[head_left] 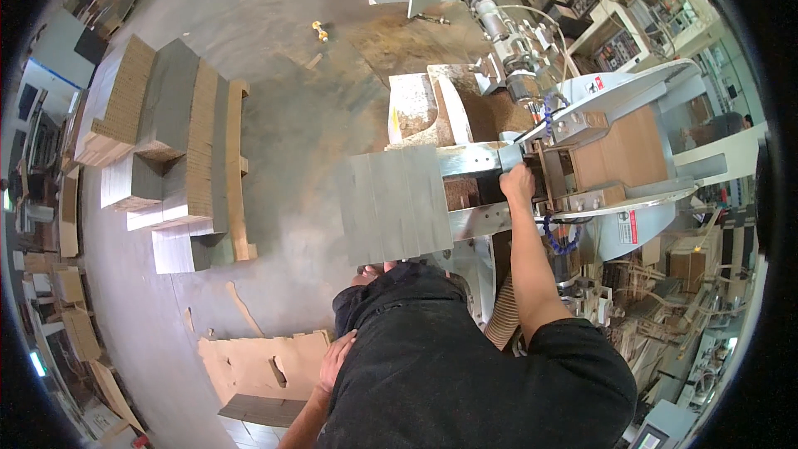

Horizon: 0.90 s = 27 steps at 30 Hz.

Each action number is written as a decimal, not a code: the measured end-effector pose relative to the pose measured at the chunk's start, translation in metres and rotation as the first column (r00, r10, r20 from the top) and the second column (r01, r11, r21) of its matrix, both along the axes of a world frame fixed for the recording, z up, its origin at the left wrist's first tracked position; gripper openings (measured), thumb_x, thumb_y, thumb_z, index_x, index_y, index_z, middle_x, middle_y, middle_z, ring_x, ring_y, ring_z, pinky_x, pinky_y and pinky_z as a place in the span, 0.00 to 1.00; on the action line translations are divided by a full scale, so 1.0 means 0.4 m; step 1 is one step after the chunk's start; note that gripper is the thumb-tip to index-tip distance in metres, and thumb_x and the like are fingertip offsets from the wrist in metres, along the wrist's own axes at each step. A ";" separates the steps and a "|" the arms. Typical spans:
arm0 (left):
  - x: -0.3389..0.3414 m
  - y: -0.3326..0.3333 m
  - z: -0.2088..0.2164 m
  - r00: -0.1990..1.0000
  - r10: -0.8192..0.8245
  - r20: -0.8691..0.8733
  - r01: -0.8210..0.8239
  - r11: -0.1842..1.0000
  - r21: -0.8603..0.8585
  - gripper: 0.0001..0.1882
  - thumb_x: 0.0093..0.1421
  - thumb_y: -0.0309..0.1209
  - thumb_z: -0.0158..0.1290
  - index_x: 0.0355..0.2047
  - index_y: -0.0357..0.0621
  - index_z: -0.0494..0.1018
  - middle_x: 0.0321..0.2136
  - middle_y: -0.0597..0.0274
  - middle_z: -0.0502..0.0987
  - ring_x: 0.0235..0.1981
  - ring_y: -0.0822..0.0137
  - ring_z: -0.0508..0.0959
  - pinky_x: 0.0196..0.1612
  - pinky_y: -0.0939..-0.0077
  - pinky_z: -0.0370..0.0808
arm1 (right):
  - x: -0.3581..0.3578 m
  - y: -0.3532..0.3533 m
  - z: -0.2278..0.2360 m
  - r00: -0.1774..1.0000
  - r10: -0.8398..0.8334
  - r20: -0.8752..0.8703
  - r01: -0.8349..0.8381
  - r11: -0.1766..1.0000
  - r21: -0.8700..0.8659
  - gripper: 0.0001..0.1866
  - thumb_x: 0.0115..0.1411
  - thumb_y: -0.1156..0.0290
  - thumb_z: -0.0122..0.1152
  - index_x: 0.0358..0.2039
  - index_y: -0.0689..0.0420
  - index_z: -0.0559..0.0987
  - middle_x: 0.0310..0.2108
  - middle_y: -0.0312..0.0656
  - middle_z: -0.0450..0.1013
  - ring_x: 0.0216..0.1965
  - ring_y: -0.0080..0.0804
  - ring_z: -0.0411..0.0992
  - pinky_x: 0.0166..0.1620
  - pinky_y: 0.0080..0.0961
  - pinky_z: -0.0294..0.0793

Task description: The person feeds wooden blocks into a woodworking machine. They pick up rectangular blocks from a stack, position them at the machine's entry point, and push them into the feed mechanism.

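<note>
My right arm reaches forward to a woodworking machine [474, 158]. There my right hand [517, 183] is closed at the inner end of two metal rails, beside a small grey block [510, 155]; what lies inside its fingers is hidden. Low on the left, my left hand [335, 357] rests with fingers laid out against my black clothing, holding nothing that I can see. Several grey boards [395, 204] lie edge to edge in front of me, at the near end of the rails. Beyond my right hand, a brown wooden panel [619, 154] sits between the machine's white side guards.
Stacks of grey-faced boards [179, 137] stand on the floor to the left. Flat cardboard [266, 366] lies near my left hand. A motor unit [499, 29] rises at the machine's far side, and a ribbed hose [503, 316] runs below my right arm.
</note>
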State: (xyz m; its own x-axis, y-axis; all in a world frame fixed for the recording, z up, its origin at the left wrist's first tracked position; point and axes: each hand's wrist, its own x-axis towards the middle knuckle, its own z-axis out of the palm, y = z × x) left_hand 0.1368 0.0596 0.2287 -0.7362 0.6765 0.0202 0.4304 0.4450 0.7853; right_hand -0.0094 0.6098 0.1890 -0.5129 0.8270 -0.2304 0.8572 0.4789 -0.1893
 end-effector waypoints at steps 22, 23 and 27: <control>0.022 -0.103 0.024 0.991 -0.130 -0.010 0.130 0.984 0.122 0.32 0.56 0.45 0.46 0.59 0.43 0.62 0.57 0.51 0.67 0.56 0.51 0.69 0.57 0.59 0.65 | 0.056 -0.160 0.295 0.858 0.389 -0.335 -0.274 0.899 0.341 0.13 0.58 0.62 0.58 0.27 0.61 0.74 0.27 0.53 0.74 0.33 0.56 0.73 0.36 0.47 0.69; 0.014 -0.102 0.015 0.993 -0.119 -0.022 0.121 0.984 0.130 0.32 0.56 0.45 0.46 0.59 0.43 0.62 0.57 0.51 0.67 0.56 0.51 0.69 0.57 0.59 0.65 | 0.045 -0.191 0.344 0.846 0.357 -0.396 -0.243 0.919 0.309 0.13 0.57 0.62 0.58 0.27 0.61 0.74 0.27 0.53 0.74 0.32 0.56 0.72 0.35 0.46 0.69; 0.002 -0.086 0.001 0.978 -0.205 -0.044 0.210 0.955 0.211 0.30 0.57 0.42 0.45 0.59 0.44 0.62 0.57 0.51 0.67 0.56 0.52 0.69 0.58 0.59 0.64 | 0.031 -0.156 0.353 0.645 0.166 -0.746 -0.413 0.897 -0.157 0.11 0.60 0.66 0.58 0.27 0.61 0.75 0.23 0.38 0.74 0.26 0.27 0.73 0.28 0.27 0.68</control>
